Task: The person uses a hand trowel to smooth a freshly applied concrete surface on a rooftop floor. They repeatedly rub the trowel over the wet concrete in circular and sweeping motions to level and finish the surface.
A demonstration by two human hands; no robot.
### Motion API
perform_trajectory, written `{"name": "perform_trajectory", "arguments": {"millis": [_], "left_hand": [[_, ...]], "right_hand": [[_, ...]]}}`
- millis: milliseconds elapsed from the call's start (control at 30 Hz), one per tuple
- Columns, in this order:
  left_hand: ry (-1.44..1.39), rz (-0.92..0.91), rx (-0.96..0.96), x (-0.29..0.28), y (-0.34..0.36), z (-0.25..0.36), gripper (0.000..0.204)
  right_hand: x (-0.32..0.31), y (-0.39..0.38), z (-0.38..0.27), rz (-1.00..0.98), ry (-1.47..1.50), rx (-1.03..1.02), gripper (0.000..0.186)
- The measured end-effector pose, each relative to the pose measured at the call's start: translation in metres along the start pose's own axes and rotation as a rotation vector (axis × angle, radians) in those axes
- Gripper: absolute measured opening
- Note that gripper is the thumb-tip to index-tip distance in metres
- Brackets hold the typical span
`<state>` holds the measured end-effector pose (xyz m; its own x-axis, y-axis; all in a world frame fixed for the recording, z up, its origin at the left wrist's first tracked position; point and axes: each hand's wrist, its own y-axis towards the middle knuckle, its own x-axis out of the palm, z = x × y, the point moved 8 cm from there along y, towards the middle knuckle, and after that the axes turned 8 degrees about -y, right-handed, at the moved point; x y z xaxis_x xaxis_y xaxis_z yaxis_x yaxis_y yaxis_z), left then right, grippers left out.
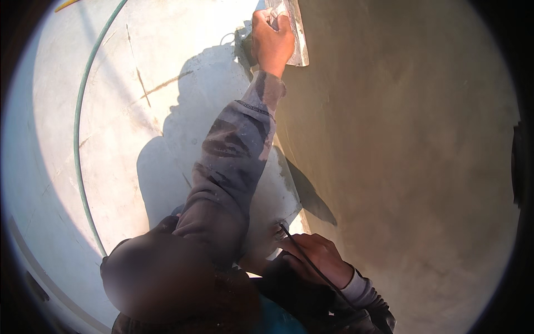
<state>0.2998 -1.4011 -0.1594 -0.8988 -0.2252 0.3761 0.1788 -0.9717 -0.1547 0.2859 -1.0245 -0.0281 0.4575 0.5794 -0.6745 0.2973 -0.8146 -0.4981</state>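
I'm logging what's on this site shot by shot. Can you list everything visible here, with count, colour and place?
trowel: one, grey metal blade, top centre, flat against the wet surface
wet cement surface: one, grey-brown, right half of the picture
dry concrete floor: one, pale grey, left half, in sun with a shadow across it
hose: one, green, curving down the left side
thin cord: one, black, running across the lower hand
yellow object: one, top left edge, too little showing to tell what it is
sleeve: one, grey with dark patches, centre, on the outstretched arm
left hand: reaching far out, shut on the trowel
right hand: low centre, resting at the edge of the wet surface, the cord across it
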Motion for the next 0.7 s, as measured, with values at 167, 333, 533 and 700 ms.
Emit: {"name": "perform_trajectory", "arguments": {"millis": [167,333,533,700], "left_hand": [[-0.077,-0.042,0.048,-0.014,-0.066,-0.03,0.034],[0.12,0.037,0.173,-0.006,-0.006,0.005,0.043],[-0.041,-0.027,-0.014,-0.023,-0.179,-0.1,0.041],[0.078,-0.313,0.338,-0.013,-0.327,-0.071,0.042]], "right_hand": [[0.0,0.011,-0.007,0.014,-0.061,-0.01,0.052],[-0.007,0.005,-0.006,-0.016,-0.101,-0.023,0.054],[-0.014,0.005,-0.007,0.059,-0.055,-0.038,0.049],[-0.005,0.01,-0.017,0.021,-0.137,-0.062,0.043]]}}
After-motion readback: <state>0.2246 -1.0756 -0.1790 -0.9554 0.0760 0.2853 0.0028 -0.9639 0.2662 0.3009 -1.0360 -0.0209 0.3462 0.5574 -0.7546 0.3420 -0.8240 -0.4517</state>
